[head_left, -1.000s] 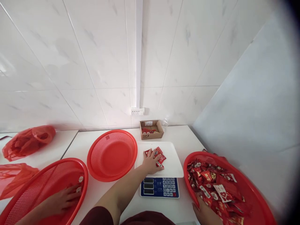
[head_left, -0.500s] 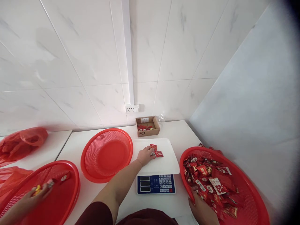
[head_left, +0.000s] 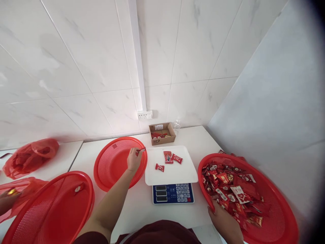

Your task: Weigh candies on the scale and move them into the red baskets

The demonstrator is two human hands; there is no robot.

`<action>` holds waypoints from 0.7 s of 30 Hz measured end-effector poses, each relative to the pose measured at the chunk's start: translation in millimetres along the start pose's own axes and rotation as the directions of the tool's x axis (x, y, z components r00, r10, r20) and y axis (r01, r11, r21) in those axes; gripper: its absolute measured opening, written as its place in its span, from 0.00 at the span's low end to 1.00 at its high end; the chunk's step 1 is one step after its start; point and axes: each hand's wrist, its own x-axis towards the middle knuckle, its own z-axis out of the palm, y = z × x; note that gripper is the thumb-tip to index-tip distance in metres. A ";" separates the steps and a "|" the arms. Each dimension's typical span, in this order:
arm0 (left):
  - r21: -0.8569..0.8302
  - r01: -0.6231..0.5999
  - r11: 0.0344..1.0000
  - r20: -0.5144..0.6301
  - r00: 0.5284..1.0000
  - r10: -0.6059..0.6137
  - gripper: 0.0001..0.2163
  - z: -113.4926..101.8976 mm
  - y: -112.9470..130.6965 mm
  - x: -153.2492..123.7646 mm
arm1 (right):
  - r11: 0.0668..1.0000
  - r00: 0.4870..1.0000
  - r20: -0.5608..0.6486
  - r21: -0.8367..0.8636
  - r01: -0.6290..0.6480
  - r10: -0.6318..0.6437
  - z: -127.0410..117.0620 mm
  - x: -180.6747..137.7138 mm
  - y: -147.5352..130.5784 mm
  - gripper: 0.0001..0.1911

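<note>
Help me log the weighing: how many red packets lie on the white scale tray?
3. One packet lies toward the tray's left side, and two more sit side by side nearer its far edge. None looks hidden.

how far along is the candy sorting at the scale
Early, it seems. Three sweets lie on the scale. In hand: the left hand holds one sweet over the middle basket, which looks empty. The right hand is in the full basket, where most sweets sit. The near left basket holds one piece.
</note>
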 end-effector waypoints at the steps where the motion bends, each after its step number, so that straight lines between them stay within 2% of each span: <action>1: 0.055 0.026 0.998 0.010 1.000 -0.026 0.12 -9.1 -7.8 -0.8 | 1.000 1.000 -0.005 -0.004 0.000 0.000 -0.2 -0.1 -0.3 0.28; 4: 0.241 -0.011 0.970 0.007 1.000 0.010 0.12 -21.0 -24.2 -9.0 | 1.000 1.000 -0.028 -0.003 0.002 -0.002 -0.7 0.2 -1.0 0.28; 7: 0.332 -0.183 0.925 0.060 0.983 0.173 0.14 -8.0 -23.9 -25.0 | 1.000 1.000 -0.029 0.005 0.003 -0.003 -1.7 0.8 -1.5 0.28; 9: 0.282 -0.326 0.902 0.201 0.940 0.277 0.16 11.3 -15.3 -38.1 | 1.000 1.000 -0.011 -0.004 0.002 -0.002 -2.5 0.9 -1.8 0.28; 12: 0.113 -0.463 0.879 0.414 0.826 0.382 0.21 47.7 3.3 -55.6 | 1.000 1.000 0.005 -0.020 -0.004 0.004 -3.3 -0.3 -2.6 0.29; 14: 0.065 -0.436 0.898 0.489 0.798 0.352 0.26 72.1 16.5 -61.4 | 1.000 1.000 -0.001 -0.017 -0.005 0.005 -4.1 -1.8 -3.4 0.28; 18: 0.151 -0.295 0.943 0.513 0.839 0.181 0.35 112.0 43.0 -53.7 | 1.000 1.000 -0.013 0.004 0.003 -0.003 -5.7 -4.1 -5.1 0.28; 20: 0.165 -0.315 0.934 0.526 0.830 0.187 0.36 125.9 56.1 -44.9 | 1.000 1.000 -0.001 0.003 -0.004 0.004 -5.2 -3.8 -5.0 0.28; 21: 0.157 -0.354 0.922 0.548 0.808 0.217 0.35 131.4 62.0 -41.2 | 1.000 1.000 0.000 0.002 -0.006 0.006 -4.3 -3.3 -4.5 0.28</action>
